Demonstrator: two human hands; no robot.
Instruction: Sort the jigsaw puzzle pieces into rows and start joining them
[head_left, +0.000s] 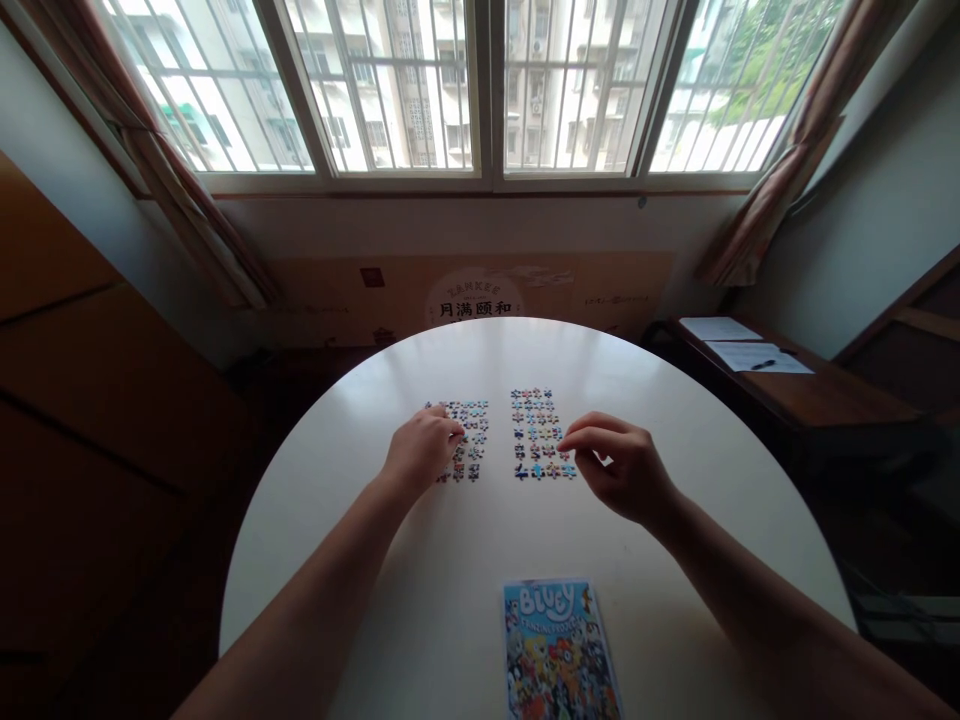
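Note:
Two groups of small colourful puzzle pieces lie in neat rows on a round white table (420, 600). My left hand (421, 450) rests on the left group of pieces (471, 425), fingers curled and pinched at a piece near its upper edge. My right hand (619, 465) hovers at the right side of the right group of pieces (537, 432), thumb and forefinger pinched together by its lower right corner. What the fingers hold is too small to make out. A colourful picture card (559, 650) lies near the table's front edge.
A barred window (480, 90) with tied curtains fills the back wall. A flat cardboard box (472, 295) leans below it. A dark side table (795, 385) at the right carries papers (739, 345) and a pen. Wooden furniture stands at the left.

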